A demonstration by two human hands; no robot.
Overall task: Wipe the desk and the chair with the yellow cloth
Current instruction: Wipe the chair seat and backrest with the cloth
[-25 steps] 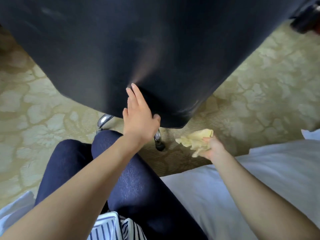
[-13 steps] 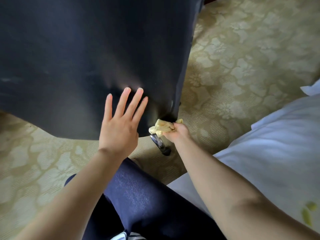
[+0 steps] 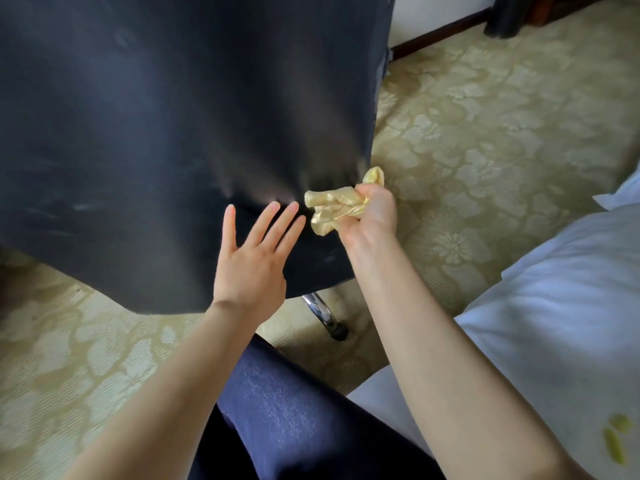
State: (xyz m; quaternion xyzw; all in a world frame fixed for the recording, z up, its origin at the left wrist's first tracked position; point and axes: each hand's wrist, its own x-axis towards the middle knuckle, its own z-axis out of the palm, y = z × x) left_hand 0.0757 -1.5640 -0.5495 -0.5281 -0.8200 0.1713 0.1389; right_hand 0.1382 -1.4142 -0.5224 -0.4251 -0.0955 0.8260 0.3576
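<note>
Left hand (image 3: 251,268) lies flat on the chair (image 3: 173,133) near its lower right corner, fingers straight and fanned apart, I'd guess to steady it so it doesn't swing away while it's rubbed. Right hand (image 3: 372,220) has its fingers clamped round the bunched cloth (image 3: 332,206), which sits at the chair's right edge just above that corner. The wad's long axis runs roughly sideways, free end poking left onto the chair, a small tail sticking up from the fist.

Patterned beige carpet (image 3: 485,133) lies beside white bedding (image 3: 554,306) bearing yellow-green marks (image 3: 616,441)
</note>
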